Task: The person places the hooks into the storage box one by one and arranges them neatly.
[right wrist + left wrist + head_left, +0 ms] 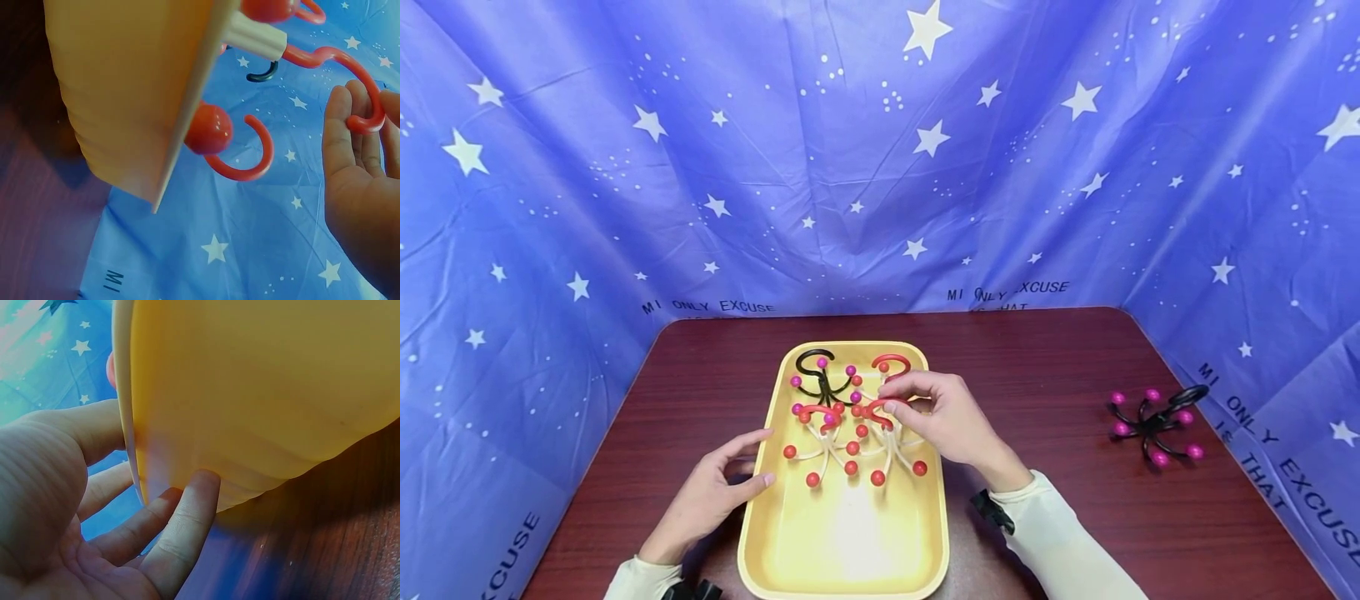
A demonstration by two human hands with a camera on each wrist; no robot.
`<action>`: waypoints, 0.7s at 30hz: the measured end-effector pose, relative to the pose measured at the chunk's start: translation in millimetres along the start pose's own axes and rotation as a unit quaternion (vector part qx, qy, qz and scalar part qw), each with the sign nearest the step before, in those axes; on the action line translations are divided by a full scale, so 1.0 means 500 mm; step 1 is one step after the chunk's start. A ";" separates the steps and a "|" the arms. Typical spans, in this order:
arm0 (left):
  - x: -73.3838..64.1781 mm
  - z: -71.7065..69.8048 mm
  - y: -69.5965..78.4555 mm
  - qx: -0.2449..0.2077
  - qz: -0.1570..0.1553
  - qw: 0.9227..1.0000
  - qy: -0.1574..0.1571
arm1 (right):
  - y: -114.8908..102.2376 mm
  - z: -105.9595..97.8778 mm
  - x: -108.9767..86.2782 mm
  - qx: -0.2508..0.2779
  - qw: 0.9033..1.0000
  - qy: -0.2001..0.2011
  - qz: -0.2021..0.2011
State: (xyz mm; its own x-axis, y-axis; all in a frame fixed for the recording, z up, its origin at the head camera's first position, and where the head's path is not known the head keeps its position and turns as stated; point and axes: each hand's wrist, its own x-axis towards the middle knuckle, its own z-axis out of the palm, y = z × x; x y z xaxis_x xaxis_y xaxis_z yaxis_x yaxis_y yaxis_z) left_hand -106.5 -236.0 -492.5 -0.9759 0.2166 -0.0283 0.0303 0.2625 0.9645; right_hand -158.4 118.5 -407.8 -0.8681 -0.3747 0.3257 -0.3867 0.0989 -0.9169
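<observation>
My right hand [955,421] pinches the red hook of a white hanger [891,446] with red ball tips, over the tray. In the right wrist view, the hook's curled end [365,125] lies between thumb and fingers. My left hand [707,492] holds the left rim of the yellow tray [760,508]; thumb and one finger reach over the rim, while other fingers touch the outer wall [262,412]. Beside the held hanger is another white one with a red hook [816,411]. Behind are a further red hook [891,360] and a black hanger [823,387] with magenta balls.
Another black hanger [1152,425] with magenta ball tips lies on the dark red wooden table [1037,358], far to the right. A blue curtain [850,167] with white stars surrounds the table's back and sides. The tray's near part [842,542] is bare.
</observation>
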 end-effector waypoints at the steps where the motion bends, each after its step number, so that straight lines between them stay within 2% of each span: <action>1: 0.000 0.000 0.000 0.000 0.001 1.000 -0.001 | 0.001 0.002 -0.001 0.000 1.000 0.000 0.001; 11: 0.000 -0.002 -0.001 -0.007 0.015 1.000 -0.012 | -0.001 0.013 -0.010 0.007 1.000 0.001 0.016; 21: 0.000 0.000 -0.002 -0.007 0.022 1.000 -0.011 | -0.005 0.013 -0.015 0.009 1.000 0.003 0.009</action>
State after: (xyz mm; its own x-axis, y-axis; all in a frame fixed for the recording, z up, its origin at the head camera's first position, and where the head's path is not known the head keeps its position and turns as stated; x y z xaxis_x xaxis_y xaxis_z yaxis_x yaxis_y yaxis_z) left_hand -106.6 -236.4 -493.4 -0.9687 0.2483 0.0079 0.0692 0.2391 0.9685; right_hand -148.9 115.1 -409.6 -0.8768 -0.3673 0.3104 -0.3652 0.0889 -0.9267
